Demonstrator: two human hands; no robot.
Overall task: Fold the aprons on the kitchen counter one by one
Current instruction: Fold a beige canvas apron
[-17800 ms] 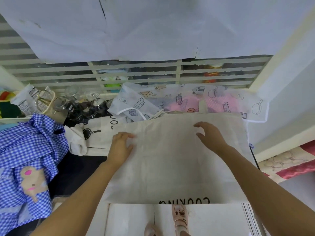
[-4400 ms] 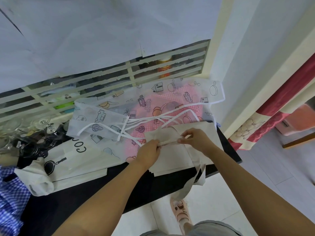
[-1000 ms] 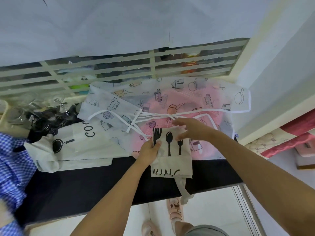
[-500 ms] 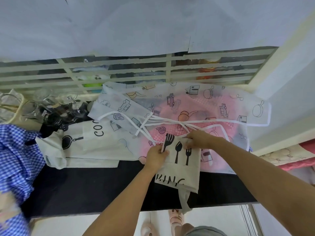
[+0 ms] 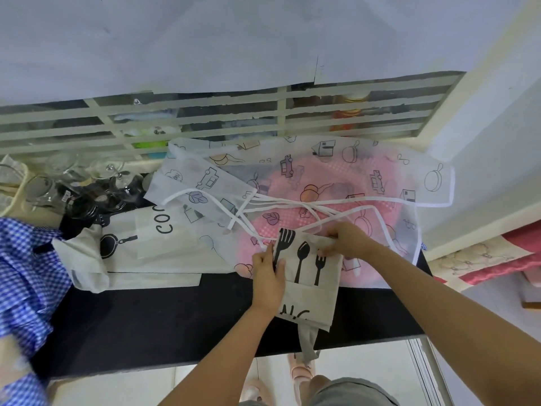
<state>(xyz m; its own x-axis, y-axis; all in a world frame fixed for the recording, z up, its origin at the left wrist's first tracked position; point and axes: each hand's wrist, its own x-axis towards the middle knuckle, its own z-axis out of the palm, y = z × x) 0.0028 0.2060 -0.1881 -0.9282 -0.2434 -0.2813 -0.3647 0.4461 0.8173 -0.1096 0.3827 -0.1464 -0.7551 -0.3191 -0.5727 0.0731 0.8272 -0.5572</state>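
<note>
Black counter (image 5: 175, 323), lower centre: folded beige apron (image 5: 310, 288) at front edge. Left hand (image 5: 268, 276) grips its left edge, thumb on top; right hand (image 5: 348, 240) pinches its upper right corner.

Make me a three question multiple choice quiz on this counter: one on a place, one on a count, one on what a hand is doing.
1. Where is the blue checked cloth? A) at the left end of the black counter B) on the floor C) on the window grille
2. How many black utensils are printed on the folded beige apron? A) two B) three C) five
3. What is the left hand doing? A) lying flat on bare counter B) lifting a glass C) gripping the beige apron's left edge

Answers: 1 A, it is bunched at the far left; 2 B, a spatula, a spoon and a fork show; 3 C, its thumb presses on the printed face at that edge, and the right hand pinches the top edge.
</note>
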